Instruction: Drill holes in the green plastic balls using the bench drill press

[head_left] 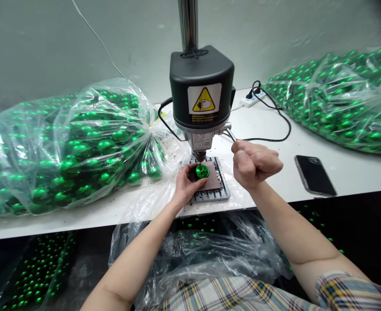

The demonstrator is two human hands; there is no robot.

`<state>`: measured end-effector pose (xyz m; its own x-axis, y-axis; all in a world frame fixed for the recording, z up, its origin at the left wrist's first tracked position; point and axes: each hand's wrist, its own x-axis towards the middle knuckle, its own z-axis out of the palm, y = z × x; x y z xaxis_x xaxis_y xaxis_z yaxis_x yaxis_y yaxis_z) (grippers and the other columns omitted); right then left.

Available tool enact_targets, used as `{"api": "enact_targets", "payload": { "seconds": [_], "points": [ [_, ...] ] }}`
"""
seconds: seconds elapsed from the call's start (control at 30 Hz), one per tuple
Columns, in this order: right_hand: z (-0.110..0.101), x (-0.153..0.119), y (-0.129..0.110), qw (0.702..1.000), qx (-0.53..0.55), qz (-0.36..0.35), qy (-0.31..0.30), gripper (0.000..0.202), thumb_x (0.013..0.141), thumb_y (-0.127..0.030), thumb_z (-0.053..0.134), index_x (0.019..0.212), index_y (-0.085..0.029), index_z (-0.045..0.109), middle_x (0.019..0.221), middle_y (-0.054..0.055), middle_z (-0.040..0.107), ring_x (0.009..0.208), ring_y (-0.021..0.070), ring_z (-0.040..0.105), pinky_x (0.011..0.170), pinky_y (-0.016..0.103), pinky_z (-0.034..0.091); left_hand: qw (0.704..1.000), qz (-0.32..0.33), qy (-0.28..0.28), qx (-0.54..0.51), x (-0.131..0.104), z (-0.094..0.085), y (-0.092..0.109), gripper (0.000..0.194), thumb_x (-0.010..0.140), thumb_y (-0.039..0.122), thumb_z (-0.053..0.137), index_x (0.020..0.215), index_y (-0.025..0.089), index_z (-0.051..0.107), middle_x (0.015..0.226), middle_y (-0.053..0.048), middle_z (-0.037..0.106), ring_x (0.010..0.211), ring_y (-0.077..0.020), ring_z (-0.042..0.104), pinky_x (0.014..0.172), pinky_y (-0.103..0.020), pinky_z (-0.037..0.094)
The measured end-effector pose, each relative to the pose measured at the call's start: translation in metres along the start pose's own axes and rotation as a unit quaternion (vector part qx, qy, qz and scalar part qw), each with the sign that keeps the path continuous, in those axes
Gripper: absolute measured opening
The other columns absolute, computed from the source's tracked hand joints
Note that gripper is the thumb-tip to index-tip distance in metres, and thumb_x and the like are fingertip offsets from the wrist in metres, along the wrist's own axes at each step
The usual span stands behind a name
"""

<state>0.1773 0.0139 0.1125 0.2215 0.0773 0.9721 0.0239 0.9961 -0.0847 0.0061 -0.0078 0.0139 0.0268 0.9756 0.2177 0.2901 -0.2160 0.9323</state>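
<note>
Left fingers (190, 171) grip the green ball (203, 171) lower center, right fingers (246, 160) clench the lever (231, 134); if it rolls, the bit could nick skin.

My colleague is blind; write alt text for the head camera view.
A person's left hand steadies a shiny green ball under a drill press while the right hand grips its lever; bags of green balls flank it.

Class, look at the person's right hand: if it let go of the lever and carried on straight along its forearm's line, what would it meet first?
Probably the drill press head, around its silver lower part, just beyond the lever that the right hand grips, though depth is unclear.
</note>
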Motion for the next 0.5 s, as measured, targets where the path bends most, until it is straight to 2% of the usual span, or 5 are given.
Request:
{"api": "enact_targets", "payload": {
  "seconds": [0.13, 0.33, 0.37, 0.43, 0.5],
  "points": [
    [0.008, 0.018, -0.006, 0.997, -0.02, 0.054, 0.048, 0.05, 0.087, -0.012, 0.058, 0.053, -0.02, 0.023, 0.044, -0.006, 0.023, 0.037, 0.0075, 0.023, 0.042, 0.03, 0.023, 1.0, -0.013, -0.001, 0.005, 0.003, 0.004, -0.002, 0.054, 0.067, 0.029, 0.087, 0.115, 0.017, 0.065, 0.11, -0.01, 0.069, 0.105, -0.0253, 0.065, 0.095, -0.041, 0.05],
    [0.03, 0.101, 0.014, 0.94, 0.001, 0.334, 0.074, 0.052, 0.089, -0.04, 0.07, 0.052, -0.024, 0.037, 0.043, -0.007, 0.033, 0.035, 0.008, 0.026, 0.034, 0.029, 0.016, 0.998, -0.03, 0.021, 0.058, -0.019, -0.014, 0.034, 0.044, 0.068, 0.027, 0.08, 0.106, 0.017, 0.06, 0.102, -0.008, 0.067, 0.093, -0.0221, 0.064, 0.084, -0.035, 0.051],
    [0.031, 0.109, 0.019, 0.93, 0.003, 0.361, 0.066, 0.054, 0.088, -0.044, 0.071, 0.053, -0.024, 0.035, 0.043, -0.007, 0.032, 0.035, 0.0078, 0.025, 0.033, 0.029, 0.015, 0.995, -0.021, -0.016, 0.099, -0.032, -0.023, 0.044, 0.043, 0.068, 0.027, 0.078, 0.106, 0.017, 0.059, 0.101, -0.008, 0.067, 0.093, -0.0222, 0.064, 0.082, -0.034, 0.051],
    [0.033, 0.115, 0.028, 0.923, 0.004, 0.379, 0.072, 0.057, 0.086, -0.049, 0.072, 0.054, -0.025, 0.032, 0.043, -0.007, 0.03, 0.036, 0.0074, 0.022, 0.033, 0.029, 0.014, 0.959, -0.003, -0.211, 0.188, -0.063, -0.042, 0.059, 0.047, 0.068, 0.028, 0.08, 0.109, 0.017, 0.06, 0.103, -0.009, 0.067, 0.094, -0.0245, 0.065, 0.081, -0.035, 0.052],
    [0.034, 0.113, 0.031, 0.926, 0.011, 0.367, 0.089, 0.057, 0.085, -0.047, 0.074, 0.054, -0.025, 0.032, 0.043, -0.008, 0.029, 0.036, 0.007, 0.021, 0.033, 0.029, 0.013, 0.864, 0.002, -0.406, 0.298, -0.094, -0.058, 0.069, 0.052, 0.069, 0.035, 0.083, 0.113, 0.015, 0.064, 0.108, -0.013, 0.069, 0.1, -0.0312, 0.066, 0.084, -0.039, 0.053]
  ]
}}
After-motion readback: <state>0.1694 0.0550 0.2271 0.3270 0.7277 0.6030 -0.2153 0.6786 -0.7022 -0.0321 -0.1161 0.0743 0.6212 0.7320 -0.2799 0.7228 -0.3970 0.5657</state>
